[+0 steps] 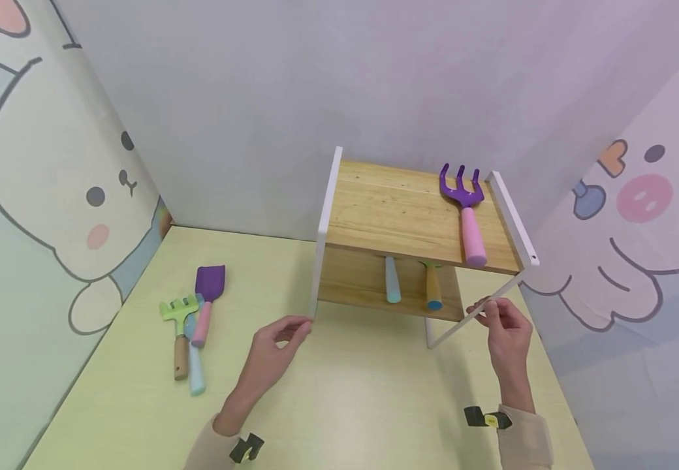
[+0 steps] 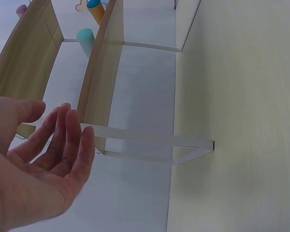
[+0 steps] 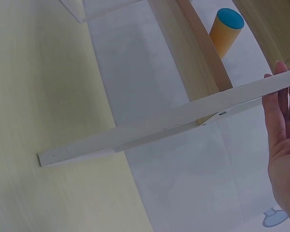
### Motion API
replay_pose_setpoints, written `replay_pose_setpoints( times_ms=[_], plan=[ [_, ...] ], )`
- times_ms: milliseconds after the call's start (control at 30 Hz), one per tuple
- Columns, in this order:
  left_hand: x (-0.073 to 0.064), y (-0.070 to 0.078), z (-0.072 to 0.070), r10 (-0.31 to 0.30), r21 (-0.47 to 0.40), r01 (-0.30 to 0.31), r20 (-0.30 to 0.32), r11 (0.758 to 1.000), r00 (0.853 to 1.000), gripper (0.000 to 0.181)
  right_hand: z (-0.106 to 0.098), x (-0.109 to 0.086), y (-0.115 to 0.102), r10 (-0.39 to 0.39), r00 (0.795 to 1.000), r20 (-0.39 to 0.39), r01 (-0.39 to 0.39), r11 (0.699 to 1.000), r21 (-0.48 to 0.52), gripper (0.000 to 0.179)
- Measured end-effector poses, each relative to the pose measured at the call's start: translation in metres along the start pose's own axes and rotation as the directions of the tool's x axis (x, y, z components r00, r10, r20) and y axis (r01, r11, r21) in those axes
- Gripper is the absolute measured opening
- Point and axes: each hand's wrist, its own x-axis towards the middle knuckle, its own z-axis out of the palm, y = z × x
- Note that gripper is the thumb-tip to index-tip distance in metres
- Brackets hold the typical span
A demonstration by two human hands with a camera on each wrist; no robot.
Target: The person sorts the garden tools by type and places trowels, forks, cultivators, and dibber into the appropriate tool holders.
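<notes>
A small two-tier wooden rack [image 1: 386,202] with white side frames is in the middle of the head view. My left hand [image 1: 279,346] is at its left front leg [image 2: 145,137], fingers loosely bent, with a gap between thumb and fingertips in the left wrist view. Whether they touch the leg cannot be told. My right hand [image 1: 506,329] holds the right front leg [image 3: 174,113], its fingers reaching behind it. A purple toy hand fork [image 1: 473,235] with a pink handle lies on the top board. Light-blue [image 1: 393,281] and orange [image 1: 434,287] handles stick out from the lower board.
At the left of the pale table [image 1: 363,405] lie a purple toy shovel [image 1: 210,282] with a pink handle, a green toy rake [image 1: 180,352] and a light-blue-handled tool [image 1: 196,372]. A grey wall [image 1: 228,130] stands behind; cartoon-printed panels [image 1: 639,261] flank both sides.
</notes>
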Motion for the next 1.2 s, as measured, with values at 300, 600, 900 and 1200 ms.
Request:
replay_pose_setpoints(
  times_ms=[300, 600, 900, 1200],
  plan=[
    [0.001, -0.012, -0.013, -0.03, 0.023, 0.03, -0.023, 0.999, 0.999, 0.017, -0.003, 0.0, 0.001, 0.004, 1.0, 0.011, -0.004, 0.999, -0.048, 0.014],
    [0.0, -0.028, -0.026, -0.037, 0.042, 0.039, -0.056, 0.998, 0.998, 0.017, -0.002, 0.001, 0.001, -0.005, 1.0, 0.024, 0.006, 0.999, -0.038, 0.014],
    [0.0, -0.045, -0.038, -0.083, 0.099, 0.091, -0.075, 0.991, 0.994, 0.017, 0.001, 0.001, 0.002, -0.002, 1.0, -0.009, 0.001, 1.0, -0.027, 0.015],
    [-0.001, -0.06, -0.052, -0.085, 0.177, 0.105, -0.121, 0.979, 0.989, 0.019, 0.0, 0.001, 0.003, -0.002, 1.0, 0.01, 0.002, 0.999, -0.035, 0.016]
  ],
)
